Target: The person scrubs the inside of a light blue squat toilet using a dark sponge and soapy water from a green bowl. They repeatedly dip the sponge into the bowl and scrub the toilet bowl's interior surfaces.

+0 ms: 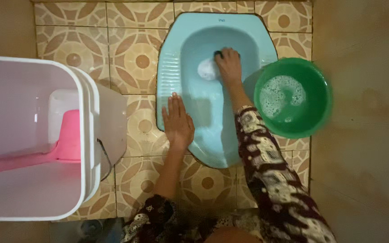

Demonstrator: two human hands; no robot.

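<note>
From my remote seat I saw a white tub [86,135] at nine o'clock, a pink scoop [68,137] lying inside it. My left hand [178,122] lay flat, fingers released, on the rim of the pale blue squat toilet [172,67] at centre. My right hand [228,66], toward twelve o'clock, was closed on a dark scrubber [218,54] pressed inside the bowl, beside white foam [208,69]. At three o'clock a green basin [320,90] of soapy water sat touching the toilet's edge, on the patterned tile floor [136,58].
</note>
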